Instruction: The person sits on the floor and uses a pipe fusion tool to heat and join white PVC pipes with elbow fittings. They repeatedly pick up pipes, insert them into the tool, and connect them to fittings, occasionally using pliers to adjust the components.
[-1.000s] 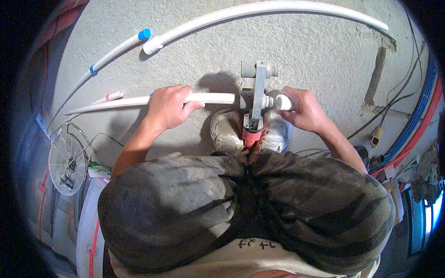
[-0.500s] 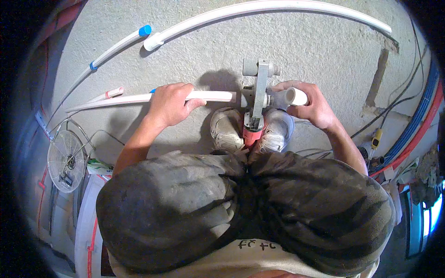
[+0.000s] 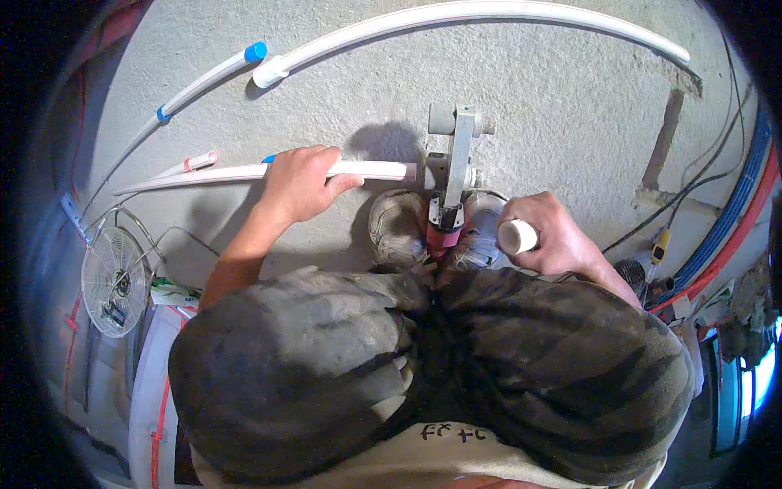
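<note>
My left hand (image 3: 303, 186) is wrapped around a long white plastic pipe (image 3: 220, 174). The pipe's right end sits in the left-side socket of a pipe fusion welder (image 3: 460, 155), a grey heating plate with round dies and a red handle low between my shoes. My right hand (image 3: 554, 235) grips a white pipe fitting (image 3: 518, 237), its round mouth tipped up. That fitting is apart from the welder's right die, over my right shoe (image 3: 486, 236). My fingers hide most of the fitting's body, so I cannot tell its full shape.
A long white pipe (image 3: 481, 10) with a fitting on its end lies across the back. Another white pipe (image 3: 213, 76) has blue ends. At the left stands a fan (image 3: 116, 281). Blue and red hoses (image 3: 745, 196) and black cables run along the right. The concrete has a slot (image 3: 664, 138).
My right hand has drawn the fitting off the welder's right die and moved it down toward me. My left hand, the pipe and the welder have hardly moved.
</note>
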`<control>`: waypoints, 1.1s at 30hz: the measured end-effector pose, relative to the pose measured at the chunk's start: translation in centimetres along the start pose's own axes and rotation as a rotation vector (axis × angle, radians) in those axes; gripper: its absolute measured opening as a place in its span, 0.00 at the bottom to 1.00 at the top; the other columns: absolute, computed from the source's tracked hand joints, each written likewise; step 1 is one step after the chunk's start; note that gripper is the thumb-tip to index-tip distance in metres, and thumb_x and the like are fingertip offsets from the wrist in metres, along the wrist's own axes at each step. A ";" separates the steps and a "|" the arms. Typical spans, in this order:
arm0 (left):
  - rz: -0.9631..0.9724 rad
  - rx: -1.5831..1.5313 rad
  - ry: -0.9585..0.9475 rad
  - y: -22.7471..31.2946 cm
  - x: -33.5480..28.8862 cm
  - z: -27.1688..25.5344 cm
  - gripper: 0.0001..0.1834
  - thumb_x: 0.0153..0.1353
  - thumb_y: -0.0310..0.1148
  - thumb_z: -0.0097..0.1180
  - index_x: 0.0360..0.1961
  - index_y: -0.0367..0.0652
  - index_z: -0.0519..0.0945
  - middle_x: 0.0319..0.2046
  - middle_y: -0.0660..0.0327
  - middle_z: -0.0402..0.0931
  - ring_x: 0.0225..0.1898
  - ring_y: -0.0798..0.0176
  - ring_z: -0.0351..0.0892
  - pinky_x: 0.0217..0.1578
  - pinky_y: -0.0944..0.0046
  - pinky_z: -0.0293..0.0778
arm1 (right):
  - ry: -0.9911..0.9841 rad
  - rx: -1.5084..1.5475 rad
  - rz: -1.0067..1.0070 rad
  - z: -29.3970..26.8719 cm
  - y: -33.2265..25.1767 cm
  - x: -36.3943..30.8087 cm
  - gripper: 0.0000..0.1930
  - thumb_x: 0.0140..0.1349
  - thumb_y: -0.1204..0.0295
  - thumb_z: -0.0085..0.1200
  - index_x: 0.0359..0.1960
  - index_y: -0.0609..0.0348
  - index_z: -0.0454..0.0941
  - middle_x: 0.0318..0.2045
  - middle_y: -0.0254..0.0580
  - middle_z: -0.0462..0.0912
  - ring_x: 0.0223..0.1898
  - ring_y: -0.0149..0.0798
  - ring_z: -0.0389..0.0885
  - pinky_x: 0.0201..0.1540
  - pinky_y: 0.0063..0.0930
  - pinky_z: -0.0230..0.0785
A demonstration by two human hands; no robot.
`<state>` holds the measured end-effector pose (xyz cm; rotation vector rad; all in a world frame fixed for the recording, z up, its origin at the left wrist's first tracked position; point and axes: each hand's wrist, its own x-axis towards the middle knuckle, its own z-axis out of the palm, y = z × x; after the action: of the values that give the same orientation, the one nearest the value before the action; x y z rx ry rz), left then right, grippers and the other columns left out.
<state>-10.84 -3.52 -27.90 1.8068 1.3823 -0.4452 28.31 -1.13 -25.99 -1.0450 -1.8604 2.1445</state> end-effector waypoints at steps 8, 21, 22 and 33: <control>-0.002 -0.033 0.045 -0.3 0.2 0.5 0.26 0.62 0.57 0.65 0.31 0.41 0.80 0.30 0.51 0.82 0.36 0.42 0.84 0.36 0.45 0.77 | 0.533 0.151 0.359 -0.1 2.0 -2.5 0.10 0.54 0.70 0.72 0.28 0.61 0.82 0.23 0.38 0.83 0.27 0.27 0.80 0.33 0.28 0.73; 0.013 -0.051 0.107 -0.1 0.8 0.6 0.21 0.62 0.51 0.67 0.34 0.42 0.80 0.30 0.52 0.80 0.36 0.42 0.82 0.37 0.47 0.76 | 0.648 -0.411 -0.114 3.3 1.6 0.7 0.16 0.44 0.75 0.75 0.30 0.53 0.78 0.28 0.41 0.78 0.31 0.51 0.79 0.33 0.43 0.71; 0.015 -0.054 0.118 -0.1 0.7 0.6 0.21 0.62 0.51 0.67 0.33 0.42 0.80 0.30 0.52 0.80 0.36 0.42 0.82 0.37 0.47 0.76 | 0.634 -0.402 -0.158 3.6 1.5 1.1 0.17 0.41 0.76 0.74 0.30 0.53 0.78 0.28 0.41 0.78 0.31 0.51 0.79 0.34 0.44 0.70; -0.007 -0.051 0.113 -0.1 0.8 0.9 0.25 0.62 0.58 0.64 0.32 0.43 0.80 0.31 0.53 0.83 0.38 0.42 0.85 0.38 0.43 0.78 | 0.657 -0.390 0.065 4.5 1.5 3.3 0.12 0.54 0.72 0.73 0.29 0.58 0.78 0.27 0.45 0.81 0.27 0.47 0.80 0.34 0.38 0.72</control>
<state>-10.51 -3.66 -29.09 1.8100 1.4643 -0.3129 23.77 -3.58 -28.74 -1.6472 -1.9240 1.2284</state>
